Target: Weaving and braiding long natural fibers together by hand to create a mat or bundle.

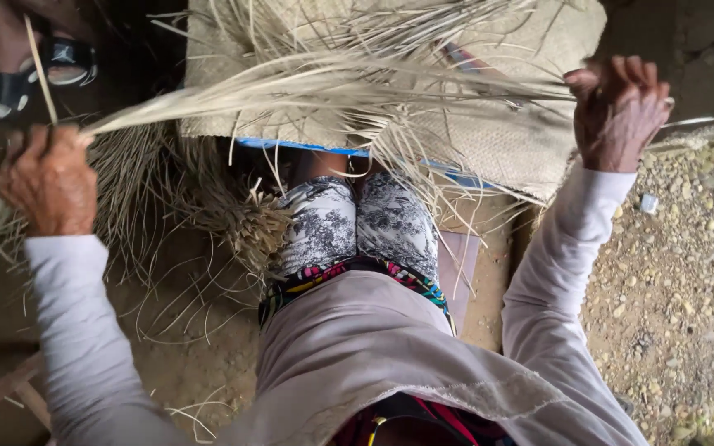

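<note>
My left hand [47, 177] is closed around one end of a bundle of dry straw strips [332, 83], out at the left. My right hand [619, 107] grips the other end of the same strips at the upper right. The bundle stretches taut between both hands, above a partly woven straw mat [497, 140] that lies over my legs. My knees in patterned black-and-white trousers [357, 223] show under the mat's near edge. Loose strands hang from the mat's unfinished edge.
A pile of loose straw strips [183, 198] lies on the dirt left of my knees. Gravel ground [679, 272] lies to the right. Another person's foot in a sandal [35, 66] is at the top left. Wooden slats [2, 392] sit at the bottom left.
</note>
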